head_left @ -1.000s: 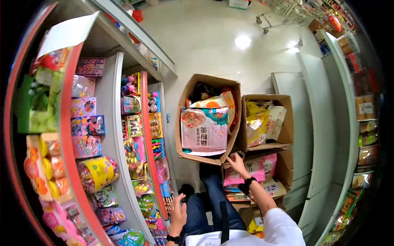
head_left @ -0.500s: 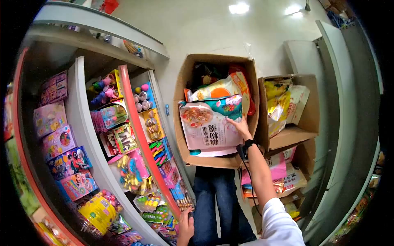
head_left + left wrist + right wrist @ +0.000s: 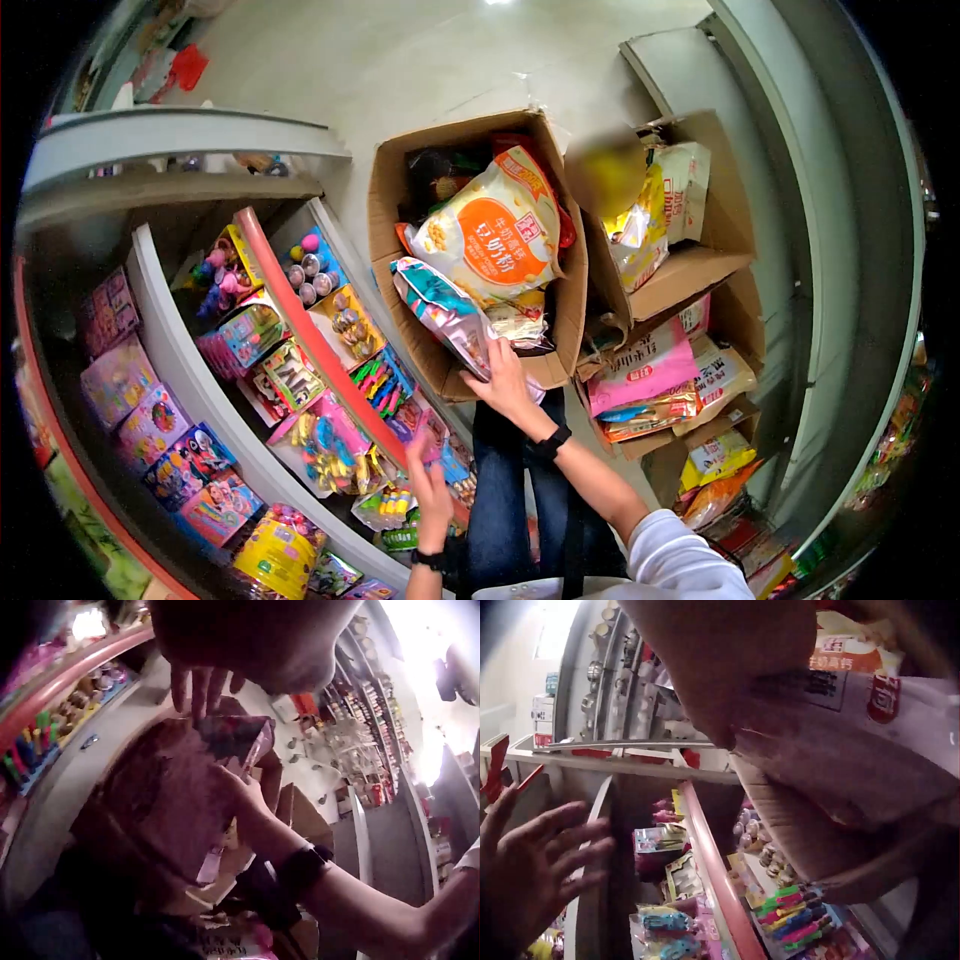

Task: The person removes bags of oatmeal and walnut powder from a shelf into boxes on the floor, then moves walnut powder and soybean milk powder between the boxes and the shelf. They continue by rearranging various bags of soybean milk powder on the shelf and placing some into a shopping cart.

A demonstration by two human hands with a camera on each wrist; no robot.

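An open cardboard box (image 3: 385,200) stands on the floor in front of me, full of snack bags. My right hand (image 3: 505,380) grips the lower edge of a pink and teal bag (image 3: 445,315), which is tilted on its side over the box's near-left corner. Behind it an orange and white bag (image 3: 490,240) lies on top of the box. The left wrist view shows the right hand (image 3: 240,795) holding that bag (image 3: 236,739). My left hand (image 3: 430,495) is raised beside the shelf with spread fingers, holding nothing, and the right wrist view shows this left hand (image 3: 532,862) too.
A shelf unit with a red edge (image 3: 300,340) and many toy and sweet packs runs along the left. To the right a second box (image 3: 690,265) holds yellow and white bags, above pink bags (image 3: 640,365). Pale shelving stands far right.
The right hand went from lying on the flat pink and teal bag to gripping it and tipping it toward the box's near-left corner, uncovering the orange bag. The left hand rose.
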